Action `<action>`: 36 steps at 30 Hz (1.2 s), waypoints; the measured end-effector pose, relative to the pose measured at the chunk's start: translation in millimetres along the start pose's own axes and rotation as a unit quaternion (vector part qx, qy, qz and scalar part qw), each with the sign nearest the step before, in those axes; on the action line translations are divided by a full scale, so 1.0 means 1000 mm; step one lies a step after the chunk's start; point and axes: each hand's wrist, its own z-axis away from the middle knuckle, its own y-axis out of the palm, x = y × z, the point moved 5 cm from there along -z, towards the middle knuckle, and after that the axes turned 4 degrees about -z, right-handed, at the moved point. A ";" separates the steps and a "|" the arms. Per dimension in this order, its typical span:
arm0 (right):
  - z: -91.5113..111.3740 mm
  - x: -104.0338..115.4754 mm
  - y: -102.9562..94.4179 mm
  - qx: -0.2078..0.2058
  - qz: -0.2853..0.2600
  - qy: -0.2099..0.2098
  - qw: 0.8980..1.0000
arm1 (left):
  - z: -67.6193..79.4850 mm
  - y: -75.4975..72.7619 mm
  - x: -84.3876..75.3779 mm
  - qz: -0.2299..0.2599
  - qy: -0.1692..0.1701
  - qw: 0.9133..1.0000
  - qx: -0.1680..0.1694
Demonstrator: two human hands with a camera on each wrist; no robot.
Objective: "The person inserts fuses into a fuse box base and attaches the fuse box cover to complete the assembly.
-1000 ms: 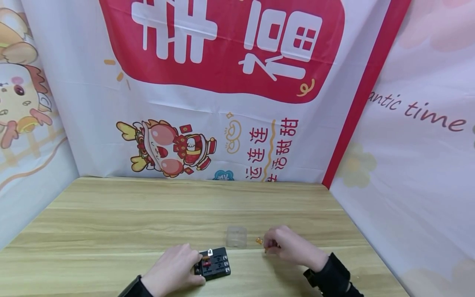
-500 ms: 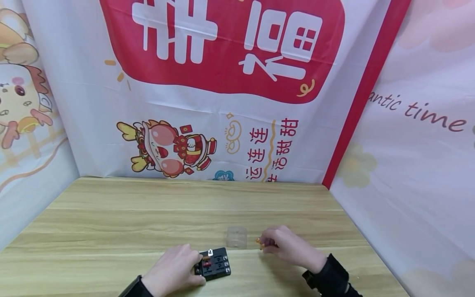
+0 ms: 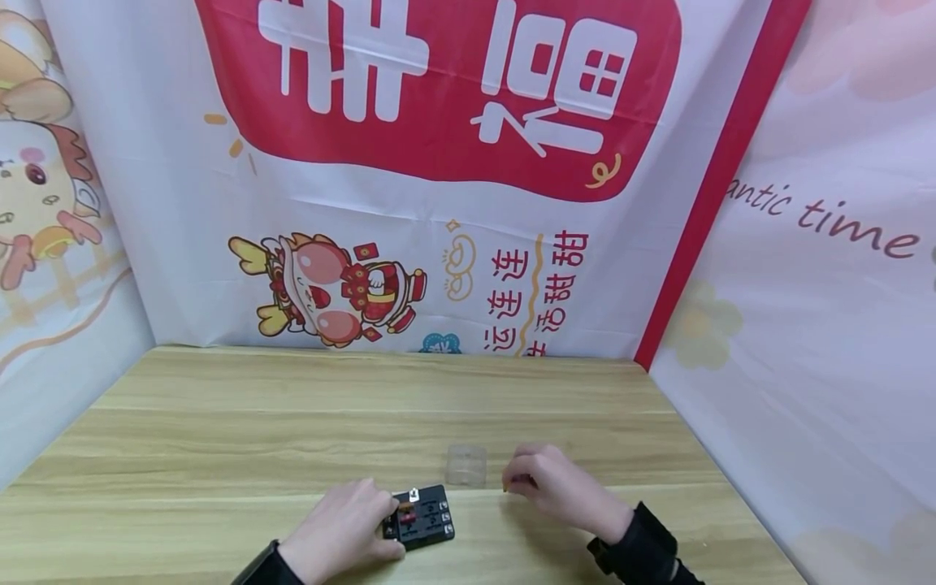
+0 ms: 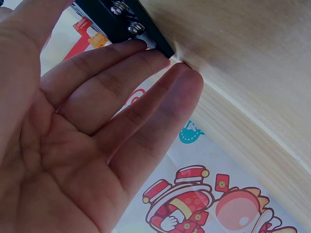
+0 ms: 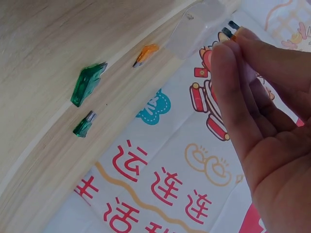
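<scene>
My left hand [image 3: 347,524] grips the left end of a black fuse block [image 3: 431,528] on the table, thumb at the near side and fingers at the far side. A red blade fuse [image 3: 407,518] and an orange one [image 3: 405,507] sit in the block near my fingertips. To the right, my right hand [image 3: 552,487] pinches a small orange blade fuse [image 5: 233,36] between thumb and fingertips, its two metal prongs pointing out. The right hand hides most of that fuse in the head view.
A clear plastic cover [image 3: 466,465] lies beyond the block, left of my right hand. In the right wrist view, a larger green fuse [image 5: 89,83], a smaller green fuse [image 5: 85,124] and an orange fuse [image 5: 145,55] lie loose on the table. Printed cloth hangs behind.
My right hand has moved a little left with the pinched fuse, toward the clear cover. It now blocks the head view of the loose orange fuse. The left hand and block stay put.
</scene>
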 end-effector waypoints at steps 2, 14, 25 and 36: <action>-0.001 0.002 0.000 -0.006 0.003 -0.002 1.000 | 0.000 -0.001 0.000 -0.003 0.004 1.000 -0.005; -0.010 0.014 0.001 -0.002 -0.005 0.000 1.000 | 0.000 0.000 -0.001 -0.005 0.010 1.000 -0.011; -0.029 0.032 0.013 0.008 0.005 -0.032 0.999 | 0.001 0.000 -0.001 -0.007 0.005 1.000 -0.011; -0.052 0.062 0.031 0.029 0.030 -0.073 0.996 | 0.001 -0.001 0.000 -0.007 -0.001 1.000 -0.004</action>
